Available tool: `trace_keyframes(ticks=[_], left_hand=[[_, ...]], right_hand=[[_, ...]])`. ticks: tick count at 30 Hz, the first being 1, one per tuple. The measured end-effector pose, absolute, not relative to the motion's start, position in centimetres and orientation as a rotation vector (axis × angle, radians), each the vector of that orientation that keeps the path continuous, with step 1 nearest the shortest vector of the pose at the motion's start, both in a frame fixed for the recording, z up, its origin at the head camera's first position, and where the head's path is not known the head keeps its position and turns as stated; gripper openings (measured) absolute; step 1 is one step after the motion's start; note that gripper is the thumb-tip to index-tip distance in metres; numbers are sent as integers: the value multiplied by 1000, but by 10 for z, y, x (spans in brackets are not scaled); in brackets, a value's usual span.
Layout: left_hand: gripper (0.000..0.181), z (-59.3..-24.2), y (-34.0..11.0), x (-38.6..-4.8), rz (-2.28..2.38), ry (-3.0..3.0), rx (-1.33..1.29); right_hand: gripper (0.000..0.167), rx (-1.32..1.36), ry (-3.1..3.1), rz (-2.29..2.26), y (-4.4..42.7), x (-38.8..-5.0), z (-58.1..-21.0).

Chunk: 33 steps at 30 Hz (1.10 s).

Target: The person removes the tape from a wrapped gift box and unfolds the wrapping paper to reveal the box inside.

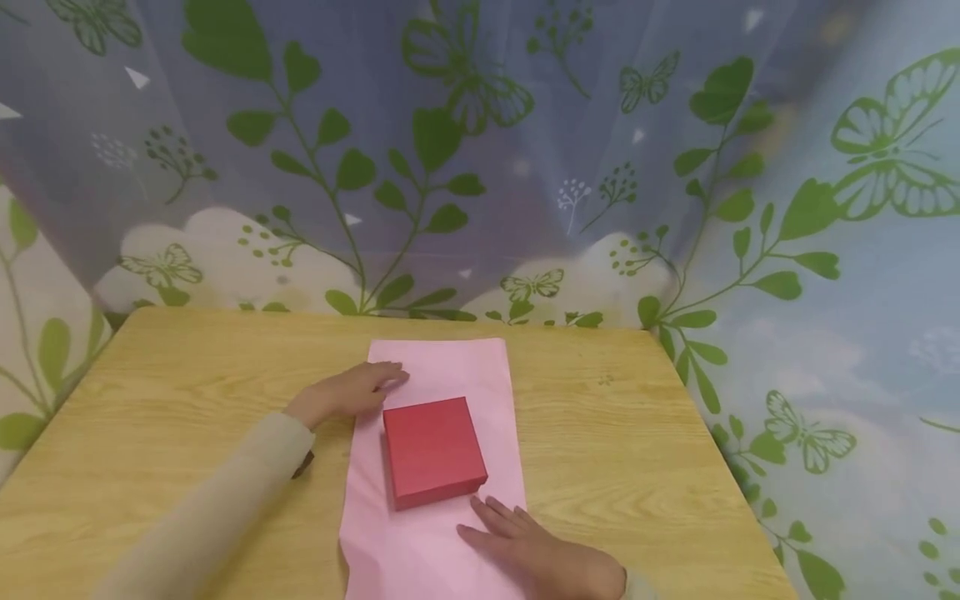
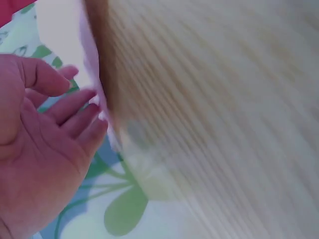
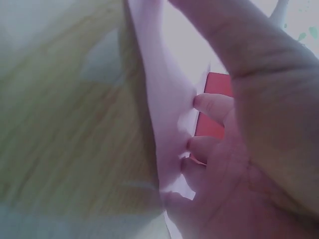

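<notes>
A red square box sits slightly turned on a long sheet of pink paper. In the head view my left hand is at the paper's upper left edge, fingers extended over it, just beyond the box's far left corner. My right hand lies low over the paper near the box's front right corner, fingers stretched toward it. The left wrist view shows the left hand with loosely bent fingers by the paper's edge. In the right wrist view the right hand's fingers overlap the box; contact is unclear.
A wooden table carries the paper. Behind it and at the sides hangs a curtain with green leaves and butterflies. A small dark object shows under the left wrist.
</notes>
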State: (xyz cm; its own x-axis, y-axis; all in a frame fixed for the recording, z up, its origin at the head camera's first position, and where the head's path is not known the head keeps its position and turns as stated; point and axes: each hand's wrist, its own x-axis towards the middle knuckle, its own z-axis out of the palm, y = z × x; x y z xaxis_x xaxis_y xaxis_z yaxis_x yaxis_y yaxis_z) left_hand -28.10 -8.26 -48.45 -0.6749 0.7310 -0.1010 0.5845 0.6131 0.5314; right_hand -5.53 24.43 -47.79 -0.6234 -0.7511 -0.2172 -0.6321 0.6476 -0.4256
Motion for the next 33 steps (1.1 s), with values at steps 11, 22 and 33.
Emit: trace_keyframes(ticks=[11,22,33], left_hand=[[61,-479,-84,-265,625,2561,1020],[57,-476,-76,-264,481,2686,951],[56,-483,-67,-265,386,2771,909]], right_hand=[[97,-1135,2523,-409,245,-56,-477],[112,-1142,2516,-339,253,-68,-473],[112,-1112,2488,-310,251,-69,-469]])
